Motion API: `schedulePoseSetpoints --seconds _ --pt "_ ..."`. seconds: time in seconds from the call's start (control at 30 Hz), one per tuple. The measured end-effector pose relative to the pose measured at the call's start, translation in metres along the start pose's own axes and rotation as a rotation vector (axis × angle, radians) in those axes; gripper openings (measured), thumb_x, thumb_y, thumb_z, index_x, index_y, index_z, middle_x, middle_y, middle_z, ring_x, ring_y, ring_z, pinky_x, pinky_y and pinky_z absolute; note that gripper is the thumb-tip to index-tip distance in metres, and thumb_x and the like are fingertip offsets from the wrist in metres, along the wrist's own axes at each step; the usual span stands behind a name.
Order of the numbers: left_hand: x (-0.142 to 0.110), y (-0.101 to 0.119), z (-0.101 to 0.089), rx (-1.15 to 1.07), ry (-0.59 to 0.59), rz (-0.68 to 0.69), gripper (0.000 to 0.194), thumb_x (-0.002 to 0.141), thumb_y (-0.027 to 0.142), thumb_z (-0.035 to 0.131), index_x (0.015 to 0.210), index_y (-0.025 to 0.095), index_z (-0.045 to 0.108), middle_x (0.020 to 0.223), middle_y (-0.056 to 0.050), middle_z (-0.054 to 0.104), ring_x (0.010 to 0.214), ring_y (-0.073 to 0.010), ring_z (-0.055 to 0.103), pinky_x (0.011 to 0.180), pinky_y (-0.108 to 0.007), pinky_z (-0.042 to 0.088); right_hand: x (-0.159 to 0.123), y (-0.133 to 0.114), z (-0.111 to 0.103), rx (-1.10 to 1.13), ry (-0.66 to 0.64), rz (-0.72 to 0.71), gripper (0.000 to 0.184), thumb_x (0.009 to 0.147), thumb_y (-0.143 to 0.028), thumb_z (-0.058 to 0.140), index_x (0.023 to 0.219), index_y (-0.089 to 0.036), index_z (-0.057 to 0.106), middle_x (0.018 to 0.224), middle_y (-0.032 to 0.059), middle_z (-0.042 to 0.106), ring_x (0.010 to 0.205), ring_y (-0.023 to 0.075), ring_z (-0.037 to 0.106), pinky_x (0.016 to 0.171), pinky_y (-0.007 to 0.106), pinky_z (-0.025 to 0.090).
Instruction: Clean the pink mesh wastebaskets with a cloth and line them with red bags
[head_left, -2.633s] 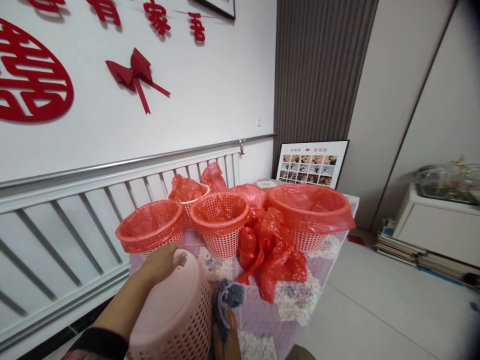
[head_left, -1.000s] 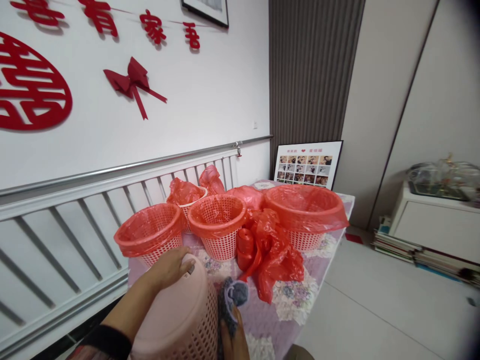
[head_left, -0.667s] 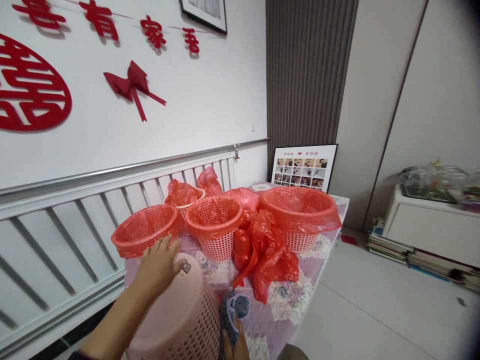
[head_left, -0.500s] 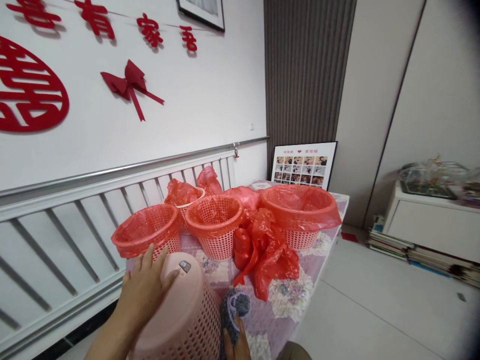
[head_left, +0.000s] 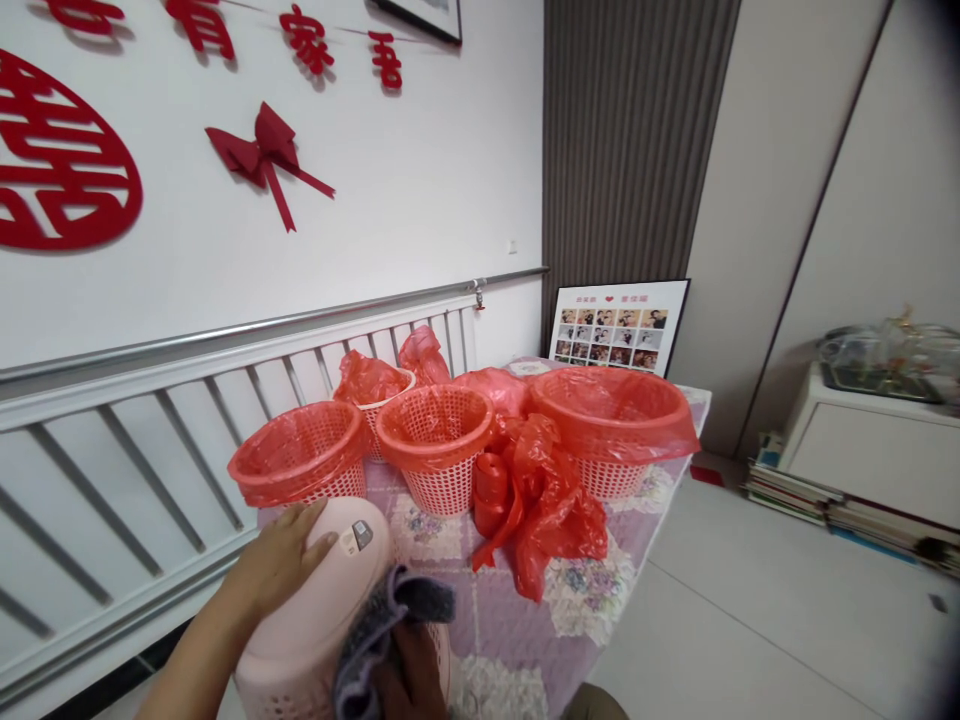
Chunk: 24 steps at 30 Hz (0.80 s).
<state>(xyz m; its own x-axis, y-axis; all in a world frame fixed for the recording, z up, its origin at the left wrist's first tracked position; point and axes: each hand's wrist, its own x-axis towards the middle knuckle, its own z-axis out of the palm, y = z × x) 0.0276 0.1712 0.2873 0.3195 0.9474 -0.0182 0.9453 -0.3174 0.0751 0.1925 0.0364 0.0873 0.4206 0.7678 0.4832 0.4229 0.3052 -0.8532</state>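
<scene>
A pale pink perforated plastic basket (head_left: pixel 307 590) stands bottom up at the near end of the table, a small label on its base. My left hand (head_left: pixel 281 560) grips the edge of that base, its thumb lying across the flat part and its fingers over the far side. Bunched in my right hand (head_left: pixel 412 670) is a grey cloth (head_left: pixel 375 630) with a lilac edge, against the basket's side wall; the fingers are partly hidden by it. Just beyond sit a roll of red plastic bags (head_left: pixel 491 490) and a crumpled red bag (head_left: pixel 551 520).
Red-lined baskets stand farther back: one at left (head_left: pixel 300 455), one in the middle (head_left: pixel 435 440), a wide one at right (head_left: pixel 611 420) and another behind (head_left: pixel 375 390). A white radiator (head_left: pixel 180 450) runs along the left. A flowered cloth (head_left: pixel 510 625) covers the table.
My right hand has brought the cloth up and left, from beside the basket onto its side. The basket has turned and tipped slightly, and my left hand's fingers have slid over its edge.
</scene>
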Motion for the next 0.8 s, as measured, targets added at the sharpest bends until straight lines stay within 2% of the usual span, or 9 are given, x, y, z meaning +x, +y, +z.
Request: schedulePoseSetpoints --seconds 0.1,0.13,0.23,0.3,0.37,0.47,0.63,0.7,0.8 --pt "0.001 -0.004 0.007 0.009 0.037 0.018 0.077 0.096 0.058 0.026 0.156 0.01 0.035 0.158 -0.021 0.046 0.148 -0.0354 0.041 0.119 -0.051 0.036 0.037 -0.029 -0.006 0.098 -0.09 -0.292 0.055 0.081 -0.037 0.074 0.134 -0.028 0.066 0.153 0.0129 0.054 0.142 0.0365 0.05 0.114 0.053 0.046" --pt "0.003 -0.005 0.009 0.011 0.048 0.025 0.076 0.096 0.058 0.026 0.156 0.011 0.036 0.157 -0.021 0.047 0.147 -0.0352 0.042 0.118 -0.051 0.037 0.054 -0.036 -0.009 0.144 -0.112 -0.335 0.057 0.083 -0.035 0.07 0.139 -0.026 0.063 0.155 0.0142 0.051 0.144 0.0352 0.047 0.115 0.052 0.044" --pt "0.005 -0.01 0.015 0.006 0.078 0.044 0.074 0.097 0.057 0.028 0.153 0.011 0.042 0.153 -0.021 0.051 0.142 -0.0352 0.048 0.116 -0.05 0.039 0.103 -0.045 -0.013 0.251 -0.106 -0.068 0.053 0.091 -0.032 0.06 0.142 -0.019 0.057 0.147 0.0161 0.059 0.137 0.0269 0.055 0.116 0.045 0.044" --pt "0.006 -0.012 0.017 -0.013 0.106 0.049 0.072 0.096 0.057 0.03 0.151 0.012 0.044 0.15 -0.021 0.055 0.138 -0.0352 0.052 0.114 -0.05 0.04 0.127 -0.038 -0.01 0.3 -0.162 0.114 0.048 0.093 -0.038 0.057 0.136 -0.016 0.062 0.135 0.0156 0.068 0.126 0.026 0.064 0.111 0.043 0.048" --pt "0.005 -0.012 0.017 -0.039 0.132 0.044 0.071 0.096 0.058 0.033 0.15 0.015 0.046 0.148 -0.019 0.057 0.136 -0.0351 0.053 0.113 -0.05 0.041 0.138 -0.022 -0.004 0.319 -0.228 0.196 0.044 0.093 -0.041 0.055 0.126 -0.015 0.068 0.124 0.0136 0.074 0.117 0.0265 0.069 0.105 0.043 0.052" --pt "0.005 -0.012 0.017 -0.065 0.148 0.039 0.069 0.095 0.059 0.035 0.149 0.019 0.048 0.148 -0.016 0.059 0.136 -0.0349 0.054 0.112 -0.049 0.042 0.132 0.013 0.001 0.296 -0.261 0.222 0.043 0.092 -0.044 0.054 0.116 -0.014 0.075 0.116 0.0121 0.078 0.113 0.029 0.071 0.102 0.045 0.052" --pt "0.005 -0.011 0.017 -0.075 0.152 0.036 0.07 0.094 0.06 0.037 0.147 0.018 0.05 0.147 -0.017 0.059 0.133 -0.0355 0.057 0.111 -0.047 0.043 0.094 0.067 -0.007 0.209 -0.243 0.295 0.056 0.08 -0.058 0.06 0.105 -0.012 0.079 0.109 0.0186 0.079 0.108 0.0384 0.073 0.101 0.057 0.051" --pt "0.004 -0.011 0.016 -0.065 0.144 0.033 0.07 0.094 0.06 0.037 0.148 0.017 0.049 0.148 -0.017 0.058 0.133 -0.0349 0.057 0.112 -0.047 0.042 0.081 0.079 -0.01 0.184 -0.221 0.312 0.058 0.079 -0.057 0.059 0.11 -0.011 0.078 0.114 0.0198 0.078 0.113 0.0386 0.071 0.105 0.058 0.048" --pt "0.003 -0.01 0.014 -0.054 0.124 0.037 0.072 0.095 0.06 0.034 0.15 0.016 0.047 0.149 -0.018 0.057 0.133 -0.0349 0.056 0.112 -0.047 0.042 0.07 0.081 -0.008 0.161 -0.2 0.335 0.06 0.083 -0.052 0.055 0.119 -0.007 0.074 0.122 0.0221 0.074 0.12 0.0375 0.068 0.109 0.056 0.046"
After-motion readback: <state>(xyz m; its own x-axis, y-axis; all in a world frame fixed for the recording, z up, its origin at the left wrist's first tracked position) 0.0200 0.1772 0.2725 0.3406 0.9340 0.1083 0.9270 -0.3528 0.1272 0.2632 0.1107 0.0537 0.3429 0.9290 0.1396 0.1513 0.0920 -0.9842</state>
